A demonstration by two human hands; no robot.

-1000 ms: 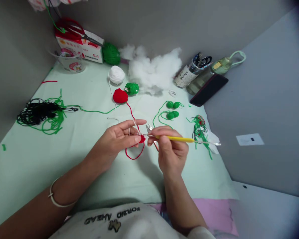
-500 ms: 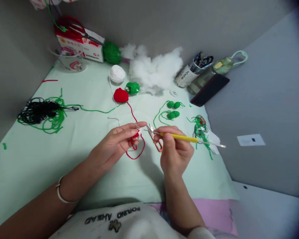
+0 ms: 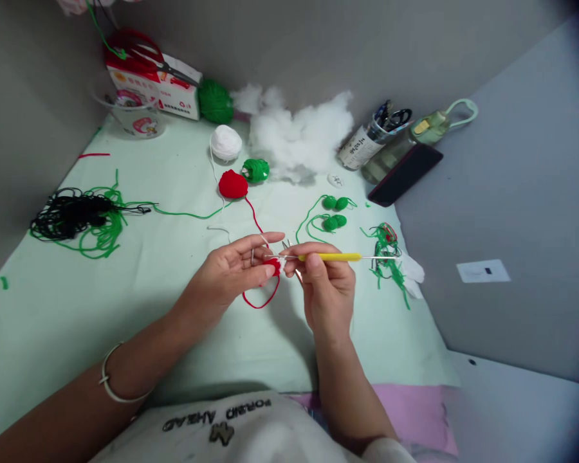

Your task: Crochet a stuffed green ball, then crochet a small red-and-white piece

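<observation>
Between the thumb and fingers of my left hand (image 3: 231, 267) is a small red and white crochet piece (image 3: 276, 263). White yarn runs up over the raised left index finger. My right hand (image 3: 330, 283) grips a yellow-handled crochet hook (image 3: 330, 257), held nearly level, its thin metal tip at the piece. Red yarn (image 3: 261, 305) loops below the piece and leads back to a red yarn ball (image 3: 233, 185). A white yarn ball (image 3: 226, 143) sits behind it. Small scissors (image 3: 286, 244) lie on the cloth, mostly hidden by my right hand.
Green yarn (image 3: 215, 101), white stuffing (image 3: 299, 138), a pen cup (image 3: 361, 146), a bottle (image 3: 431, 127) and a dark phone (image 3: 405, 173) line the back. Small green crocheted balls (image 3: 335, 222) lie right of centre. Tangled black yarn (image 3: 67, 215) lies left, green scraps (image 3: 386, 254) right.
My right hand has turned the hook from slanting to nearly level and shifted left, bringing its tip over the crochet piece. The piece has tilted in my left fingers, showing more red.
</observation>
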